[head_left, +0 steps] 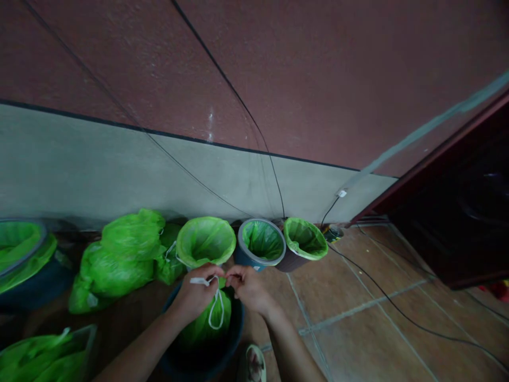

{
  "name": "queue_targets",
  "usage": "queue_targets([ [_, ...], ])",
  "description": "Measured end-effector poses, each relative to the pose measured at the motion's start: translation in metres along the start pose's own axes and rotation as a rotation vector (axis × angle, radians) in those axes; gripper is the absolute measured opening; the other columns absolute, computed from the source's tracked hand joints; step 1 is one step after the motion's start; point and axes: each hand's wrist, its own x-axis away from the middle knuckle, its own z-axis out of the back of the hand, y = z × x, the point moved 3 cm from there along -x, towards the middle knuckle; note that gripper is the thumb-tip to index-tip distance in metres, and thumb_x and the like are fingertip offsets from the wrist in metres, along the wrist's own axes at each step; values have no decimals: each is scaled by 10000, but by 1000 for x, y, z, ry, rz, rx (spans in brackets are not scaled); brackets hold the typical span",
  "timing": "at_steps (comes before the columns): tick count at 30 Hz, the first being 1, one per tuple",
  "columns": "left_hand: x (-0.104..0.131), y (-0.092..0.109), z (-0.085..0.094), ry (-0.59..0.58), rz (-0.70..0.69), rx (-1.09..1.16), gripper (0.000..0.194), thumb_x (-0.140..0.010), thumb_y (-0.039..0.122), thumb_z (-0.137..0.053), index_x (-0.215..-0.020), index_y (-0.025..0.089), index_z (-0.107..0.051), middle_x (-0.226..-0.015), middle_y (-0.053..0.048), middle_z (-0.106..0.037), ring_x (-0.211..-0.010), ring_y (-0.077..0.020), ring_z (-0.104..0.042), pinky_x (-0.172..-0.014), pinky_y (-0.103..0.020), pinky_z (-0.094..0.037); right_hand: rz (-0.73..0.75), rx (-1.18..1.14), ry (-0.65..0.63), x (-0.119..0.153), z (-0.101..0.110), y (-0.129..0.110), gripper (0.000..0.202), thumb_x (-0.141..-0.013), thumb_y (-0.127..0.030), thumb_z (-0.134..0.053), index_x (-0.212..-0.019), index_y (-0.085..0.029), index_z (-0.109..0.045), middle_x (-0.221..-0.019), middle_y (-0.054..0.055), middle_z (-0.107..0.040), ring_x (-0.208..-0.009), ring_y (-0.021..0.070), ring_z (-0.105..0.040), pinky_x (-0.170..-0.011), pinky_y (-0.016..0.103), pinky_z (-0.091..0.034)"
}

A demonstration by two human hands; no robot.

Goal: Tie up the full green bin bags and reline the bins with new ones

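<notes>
A green drawstring garbage bag (199, 330) hangs gathered inside a dark blue bin (237, 331) at the bottom middle of the head view. My left hand (202, 289) is closed at the bag's gathered top, and a white drawstring (215, 317) loops down beside it. On the right of the same gathered neck, my right hand (247, 286) is closed with its fingertips pinched on the bag. The two hands nearly meet above the bin. What lies in the bag is hidden.
Green-lined bins (207, 218) (260, 262) (304, 257) stand along the wall, with filled green bags (119, 265) to their left. Another lined bin (24, 289) is far left. A black cable (389, 300) crosses the tiled floor (358, 318) toward a dark door (453, 212).
</notes>
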Motion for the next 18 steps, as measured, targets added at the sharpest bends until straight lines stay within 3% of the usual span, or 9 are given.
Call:
queue_targets([
  [5,4,6,-3,41,-60,8,187,-785,235,-517,-802,224,-703,-837,-38,-712,-810,-197,-655,-786,-301,-493,-22,-179,-73,2,-6,-12,142,-796,-287,-603,-803,-188,-704,-693,-12,-616,-530,86,-468,-484,205,-375],
  [8,4,5,-3,96,7,100,192,-811,322,-550,-899,216,-685,-839,-38,-716,-751,-188,-657,-698,-283,-508,-67,-275,-92,4,-5,-21,208,-791,-365,-635,-780,-167,-701,-656,-17,-600,-475,58,-418,-448,197,-331],
  [12,3,2,-2,86,129,217,241,-776,367,-595,-951,210,-650,-734,-11,-689,-613,-158,-626,-563,-247,-475,-119,-357,-126,7,-3,-26,306,-720,-458,-728,-738,-153,-709,-613,-21,-589,-448,40,-387,-418,192,-271],
  [18,-1,6,7,73,164,304,251,-692,356,-659,-880,189,-661,-769,-16,-689,-628,-150,-621,-571,-242,-474,-160,-500,-65,5,-1,-22,317,-598,-422,-832,-731,-152,-733,-591,-18,-608,-446,37,-364,-422,202,-263],
])
